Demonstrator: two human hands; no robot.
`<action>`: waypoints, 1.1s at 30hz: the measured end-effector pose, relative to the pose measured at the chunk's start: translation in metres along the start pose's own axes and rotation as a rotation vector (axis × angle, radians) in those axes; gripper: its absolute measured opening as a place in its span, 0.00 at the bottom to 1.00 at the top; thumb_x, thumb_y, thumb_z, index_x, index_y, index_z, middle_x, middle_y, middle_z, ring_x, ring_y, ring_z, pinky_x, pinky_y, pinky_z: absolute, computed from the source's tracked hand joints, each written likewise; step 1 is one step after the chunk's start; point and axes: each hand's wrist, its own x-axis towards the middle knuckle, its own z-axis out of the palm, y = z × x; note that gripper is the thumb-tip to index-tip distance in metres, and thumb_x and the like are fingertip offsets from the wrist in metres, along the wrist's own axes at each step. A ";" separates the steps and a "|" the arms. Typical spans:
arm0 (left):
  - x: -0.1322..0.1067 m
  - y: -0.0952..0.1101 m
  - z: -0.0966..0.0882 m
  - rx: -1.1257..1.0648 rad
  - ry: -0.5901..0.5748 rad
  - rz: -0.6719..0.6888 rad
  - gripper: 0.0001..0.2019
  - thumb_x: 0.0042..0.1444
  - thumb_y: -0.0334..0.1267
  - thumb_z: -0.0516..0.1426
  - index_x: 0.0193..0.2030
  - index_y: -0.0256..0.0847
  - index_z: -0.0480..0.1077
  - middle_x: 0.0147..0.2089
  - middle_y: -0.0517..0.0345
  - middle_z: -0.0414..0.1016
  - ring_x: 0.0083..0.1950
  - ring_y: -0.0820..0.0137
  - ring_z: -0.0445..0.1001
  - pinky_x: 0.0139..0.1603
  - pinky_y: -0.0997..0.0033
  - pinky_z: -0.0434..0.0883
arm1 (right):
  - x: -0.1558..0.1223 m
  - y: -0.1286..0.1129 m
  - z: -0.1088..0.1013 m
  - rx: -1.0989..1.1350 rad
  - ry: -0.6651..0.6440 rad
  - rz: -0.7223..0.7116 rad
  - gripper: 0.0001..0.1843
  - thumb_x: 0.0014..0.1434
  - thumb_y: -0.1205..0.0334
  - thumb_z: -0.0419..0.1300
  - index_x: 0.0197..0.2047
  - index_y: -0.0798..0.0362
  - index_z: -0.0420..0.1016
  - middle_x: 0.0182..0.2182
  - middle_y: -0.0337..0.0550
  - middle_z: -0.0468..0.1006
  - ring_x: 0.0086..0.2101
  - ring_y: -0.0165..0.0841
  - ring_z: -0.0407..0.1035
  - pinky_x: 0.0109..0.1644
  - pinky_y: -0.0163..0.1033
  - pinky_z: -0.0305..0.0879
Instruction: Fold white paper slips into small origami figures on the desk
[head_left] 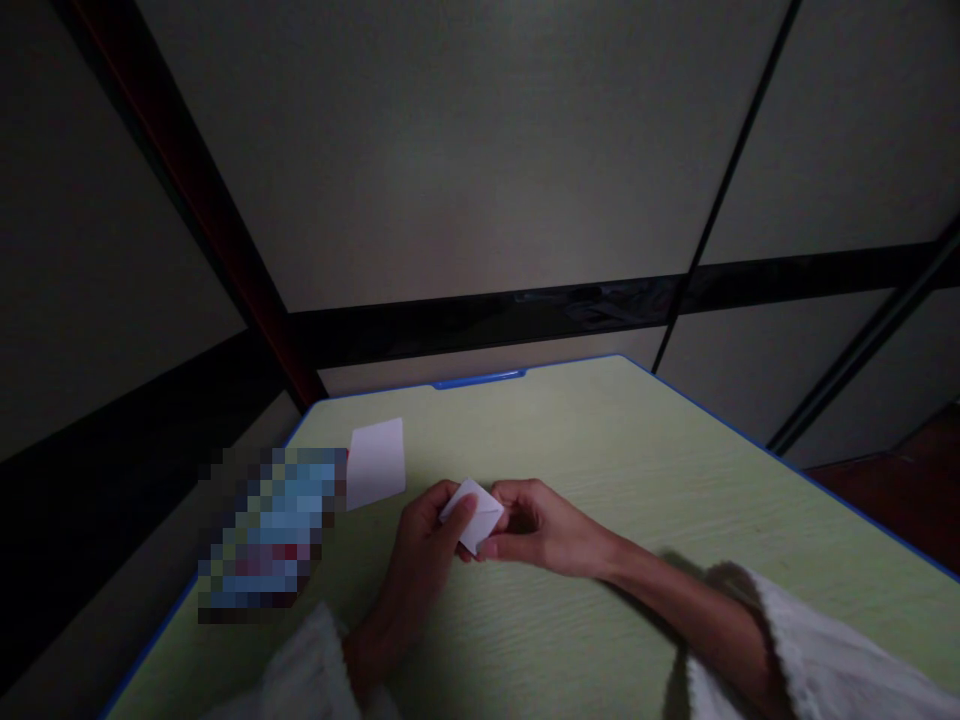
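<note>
A small folded white paper (472, 512) is held between both hands just above the pale green table (600, 450). My left hand (421, 548) pinches its left side, thumb on top. The fingers of my right hand (534, 525) curl around its right edge. Both wrists come out of white fuzzy sleeves. A second white sheet (376, 462) lies flat on the table just left of and beyond my hands.
A blurred-out blue and red object (270, 530) lies at the table's left edge beside the flat sheet. The table has a blue rim with a blue handle (478, 379) at its far edge. Pale wall panels with dark frames stand behind it.
</note>
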 end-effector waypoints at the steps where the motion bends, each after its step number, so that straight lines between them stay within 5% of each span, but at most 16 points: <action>1: 0.000 0.000 0.000 -0.005 0.010 0.008 0.10 0.42 0.40 0.53 0.19 0.36 0.62 0.13 0.67 0.62 0.15 0.78 0.60 0.16 0.80 0.57 | 0.000 0.000 0.001 0.003 0.000 0.005 0.14 0.41 0.57 0.60 0.25 0.58 0.63 0.21 0.36 0.67 0.23 0.24 0.60 0.27 0.31 0.55; 10: -0.003 0.006 -0.001 -0.026 0.002 -0.020 0.08 0.39 0.36 0.53 0.15 0.36 0.62 0.12 0.64 0.66 0.16 0.76 0.65 0.19 0.78 0.61 | 0.004 -0.008 -0.003 0.116 0.230 -0.025 0.06 0.41 0.68 0.57 0.19 0.58 0.62 0.14 0.32 0.64 0.17 0.21 0.55 0.21 0.28 0.48; 14: -0.005 0.002 0.000 -0.014 -0.137 -0.083 0.12 0.41 0.38 0.52 0.12 0.37 0.61 0.09 0.63 0.65 0.11 0.77 0.62 0.15 0.78 0.58 | 0.004 -0.009 -0.005 0.112 0.389 -0.077 0.07 0.41 0.66 0.58 0.19 0.59 0.62 0.13 0.32 0.62 0.16 0.20 0.54 0.20 0.28 0.48; 17: -0.006 -0.001 0.001 0.023 -0.128 -0.090 0.12 0.42 0.40 0.52 0.15 0.37 0.61 0.08 0.67 0.61 0.09 0.79 0.58 0.12 0.80 0.54 | 0.004 -0.010 -0.005 0.126 0.451 -0.103 0.10 0.41 0.63 0.59 0.21 0.59 0.62 0.14 0.32 0.64 0.16 0.20 0.55 0.20 0.28 0.50; 23: -0.006 0.005 0.000 0.019 0.004 0.014 0.11 0.44 0.38 0.52 0.16 0.37 0.61 0.10 0.67 0.61 0.12 0.81 0.58 0.14 0.81 0.56 | 0.005 -0.008 0.001 0.211 0.397 -0.098 0.21 0.32 0.66 0.65 0.28 0.54 0.56 0.15 0.29 0.67 0.16 0.21 0.60 0.20 0.27 0.53; 29: -0.002 0.004 0.001 -0.097 -0.124 -0.075 0.09 0.39 0.39 0.56 0.21 0.34 0.65 0.17 0.61 0.68 0.17 0.76 0.65 0.15 0.79 0.59 | 0.004 -0.010 0.001 0.173 0.407 -0.173 0.14 0.40 0.61 0.61 0.26 0.55 0.59 0.15 0.31 0.64 0.17 0.21 0.58 0.20 0.28 0.54; 33: 0.000 0.001 0.001 -0.161 -0.096 -0.121 0.10 0.39 0.41 0.55 0.25 0.34 0.66 0.17 0.61 0.68 0.17 0.75 0.65 0.13 0.79 0.59 | 0.003 -0.008 0.001 0.056 0.311 -0.181 0.09 0.46 0.60 0.57 0.25 0.57 0.62 0.16 0.33 0.62 0.19 0.21 0.56 0.22 0.29 0.52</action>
